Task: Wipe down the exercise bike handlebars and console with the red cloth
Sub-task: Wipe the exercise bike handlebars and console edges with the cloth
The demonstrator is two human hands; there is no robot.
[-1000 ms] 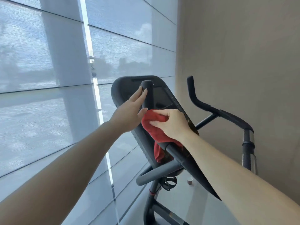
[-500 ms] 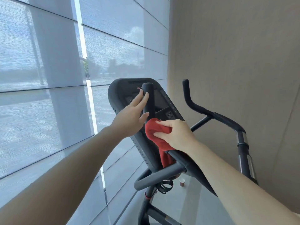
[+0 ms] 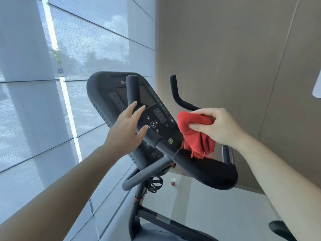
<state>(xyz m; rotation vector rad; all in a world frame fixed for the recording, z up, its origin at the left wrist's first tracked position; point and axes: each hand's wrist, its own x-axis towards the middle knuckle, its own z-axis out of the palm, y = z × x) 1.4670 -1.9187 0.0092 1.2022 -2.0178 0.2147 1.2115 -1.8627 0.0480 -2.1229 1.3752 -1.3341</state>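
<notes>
The bike's black console [image 3: 107,87] tilts toward me, its keypad and buttons showing. The left handlebar horn [image 3: 132,89] stands in front of the screen, and its padded bar [image 3: 205,171] runs down to the right. The right handlebar horn [image 3: 175,91] rises near the wall. My left hand [image 3: 126,127] is open, fingers spread, beside the left bar where it bends. My right hand [image 3: 215,126] pinches the bunched red cloth [image 3: 196,134], which hangs off the console's right edge, above the padded bar.
Large window panes with a bright strip fill the left side, and a beige wall stands on the right. A small red and white cup [image 3: 172,181] sits on the pale floor behind the bike's post [image 3: 137,202]. A dark object [image 3: 279,228] shows at the lower right.
My right hand has carried the red cloth off the left handlebar to the right, past the console's edge. My left hand has slid down the bar and stays open.
</notes>
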